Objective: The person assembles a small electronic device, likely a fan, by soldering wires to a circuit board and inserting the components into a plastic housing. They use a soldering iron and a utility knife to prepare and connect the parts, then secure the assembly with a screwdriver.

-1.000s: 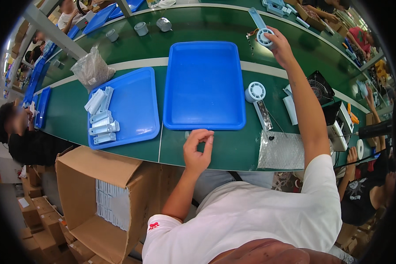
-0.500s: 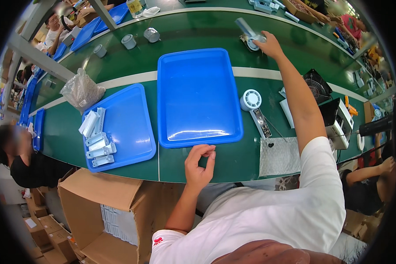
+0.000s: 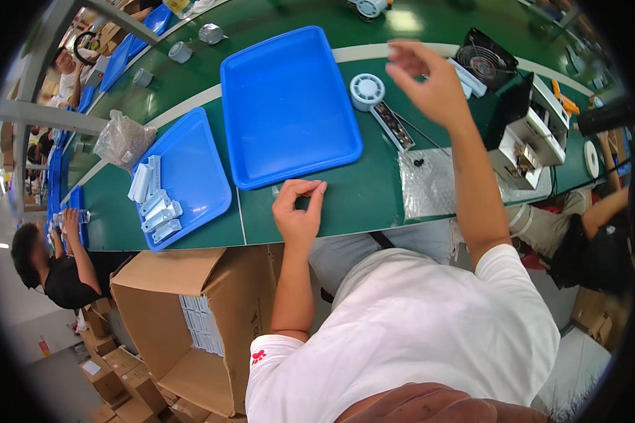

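Note:
My right hand (image 3: 432, 83) is raised over the far right of the bench with its fingers bent and apart, holding nothing. Left of it lies a light blue handheld fan (image 3: 367, 92) with a round grille head; its opened handle (image 3: 393, 127) shows the parts inside, and a thin cable runs off it. My left hand (image 3: 300, 210) hovers by the bench's front edge, thumb and fingertips pressed together, with nothing visible in them. Just beyond it is a large blue tray (image 3: 286, 106) with a bare bottom. Another light blue fan piece (image 3: 369, 7) rests on the green belt at the top.
A smaller blue tray (image 3: 204, 176) holds several pale blue handle shells (image 3: 161, 211), beside a plastic bag (image 3: 123, 139). Right are bubble wrap (image 3: 427, 187), a black cooling fan (image 3: 485, 62), a white machine (image 3: 533, 137) and a tape roll (image 3: 591, 159). An open carton (image 3: 243, 310) stands below. Co-workers sit either side.
My right hand has let go of the light blue fan piece on the belt and drawn back toward me. My left hand keeps its pinch. The whole view has shifted.

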{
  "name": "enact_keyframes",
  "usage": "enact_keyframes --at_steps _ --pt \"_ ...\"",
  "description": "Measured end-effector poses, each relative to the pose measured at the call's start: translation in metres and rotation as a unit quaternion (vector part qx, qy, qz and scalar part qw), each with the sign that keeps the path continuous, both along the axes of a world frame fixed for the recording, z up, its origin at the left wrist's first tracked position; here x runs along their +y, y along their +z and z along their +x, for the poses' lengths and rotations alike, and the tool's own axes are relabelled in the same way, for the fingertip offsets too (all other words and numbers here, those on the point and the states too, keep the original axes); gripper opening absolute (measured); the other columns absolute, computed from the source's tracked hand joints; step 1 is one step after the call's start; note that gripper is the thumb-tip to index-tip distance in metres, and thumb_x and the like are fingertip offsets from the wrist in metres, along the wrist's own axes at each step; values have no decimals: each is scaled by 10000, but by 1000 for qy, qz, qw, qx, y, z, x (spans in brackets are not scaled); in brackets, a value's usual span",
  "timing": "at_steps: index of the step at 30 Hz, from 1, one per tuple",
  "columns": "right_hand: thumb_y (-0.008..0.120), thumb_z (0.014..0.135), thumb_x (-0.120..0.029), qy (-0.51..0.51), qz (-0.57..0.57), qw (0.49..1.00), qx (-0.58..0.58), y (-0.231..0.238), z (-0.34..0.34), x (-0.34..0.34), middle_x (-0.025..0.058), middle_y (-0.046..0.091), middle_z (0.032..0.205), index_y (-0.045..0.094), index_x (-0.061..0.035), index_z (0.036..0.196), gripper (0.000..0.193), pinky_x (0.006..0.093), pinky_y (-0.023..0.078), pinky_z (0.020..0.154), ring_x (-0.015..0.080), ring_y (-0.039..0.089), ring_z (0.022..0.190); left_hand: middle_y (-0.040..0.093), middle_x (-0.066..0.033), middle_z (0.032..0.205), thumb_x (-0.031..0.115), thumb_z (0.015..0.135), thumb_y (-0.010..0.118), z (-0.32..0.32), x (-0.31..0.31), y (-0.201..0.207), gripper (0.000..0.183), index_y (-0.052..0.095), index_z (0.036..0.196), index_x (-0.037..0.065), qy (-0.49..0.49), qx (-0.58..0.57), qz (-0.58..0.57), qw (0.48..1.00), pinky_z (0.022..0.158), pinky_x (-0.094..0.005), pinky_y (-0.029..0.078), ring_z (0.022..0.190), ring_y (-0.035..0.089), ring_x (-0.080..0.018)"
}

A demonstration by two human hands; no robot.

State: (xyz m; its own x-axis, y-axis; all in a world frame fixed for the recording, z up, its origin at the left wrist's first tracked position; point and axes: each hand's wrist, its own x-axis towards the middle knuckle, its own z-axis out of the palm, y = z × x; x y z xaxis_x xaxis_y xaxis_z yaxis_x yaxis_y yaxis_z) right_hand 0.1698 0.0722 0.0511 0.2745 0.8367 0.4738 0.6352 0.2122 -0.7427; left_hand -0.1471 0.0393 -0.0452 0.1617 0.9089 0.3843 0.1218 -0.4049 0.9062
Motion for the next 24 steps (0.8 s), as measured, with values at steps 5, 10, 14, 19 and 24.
enact_keyframes --at_steps 5,10,14,19,24 --pt "794 823 -137 -70 -114 990 40 -33 -23 -93 61 728 935 736 -67 1124 315 324 529 689 192 650 766 672 -36 810 17 905 800 -4 0 -14 129 675 882 -3 26 -31 -48 998 667 -233 487 707 598 -87" --pt "802 791 -90 -13 -123 992 -34 -45 -16 -128 56 671 903 725 -59 1021 245 346 523 673 221 608 713 652 -17 778 75 945 776 -2 -1 -12 159 656 873 0 28 12 -47 998 661 -233 471 698 578 -78" --pt "819 805 -113 -7 -157 987 -27 -59 -22 -143 55 662 925 735 -63 1019 235 344 520 667 214 609 712 654 -17 776 62 949 763 0 -1 -12 140 660 876 2 20 13 -43 999 660 -231 471 694 582 -79" --pt "813 836 -116 -35 -169 985 -9 -75 -25 -142 48 656 919 756 -74 1046 222 325 508 655 189 599 706 663 -20 761 52 935 774 4 -4 -4 117 682 882 2 21 48 -40 998 662 -237 478 690 591 -90" --pt "790 849 -85 -66 -139 988 -18 -68 -13 -144 49 656 919 766 -72 1062 215 316 497 645 174 584 695 676 -42 763 24 898 788 12 -6 4 74 717 891 5 -6 110 3 994 654 -249 485 683 609 -111"
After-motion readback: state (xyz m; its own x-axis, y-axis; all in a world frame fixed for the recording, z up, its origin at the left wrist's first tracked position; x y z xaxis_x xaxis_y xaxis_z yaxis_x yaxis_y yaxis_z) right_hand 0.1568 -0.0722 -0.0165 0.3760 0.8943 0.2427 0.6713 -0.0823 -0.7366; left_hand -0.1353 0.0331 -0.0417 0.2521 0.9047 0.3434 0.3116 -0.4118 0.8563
